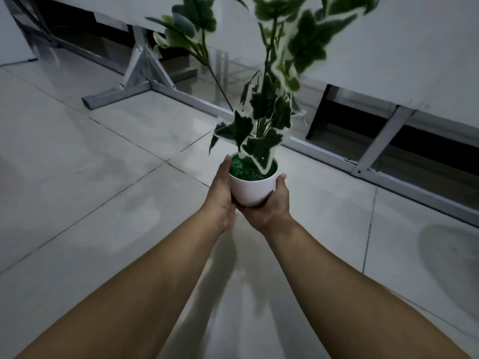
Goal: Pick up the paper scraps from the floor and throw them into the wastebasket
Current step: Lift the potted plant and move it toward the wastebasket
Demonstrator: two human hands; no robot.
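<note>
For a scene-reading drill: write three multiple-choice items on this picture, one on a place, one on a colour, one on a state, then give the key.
1. Where is the pot?
A. on the floor
B. held above the floor
C. on a table

2. What colour is the pot?
A. white
B. red
C. black

3. How are the hands occupied?
A. both idle
B. one holds paper
C. both hold the pot

Key: B, the left hand and right hand cup it over the tiled floor; A, its wall is plain white; C, one hand on each side.

Dim grey light, blurred upper leaves (305,42), wide-angle edge warp
</note>
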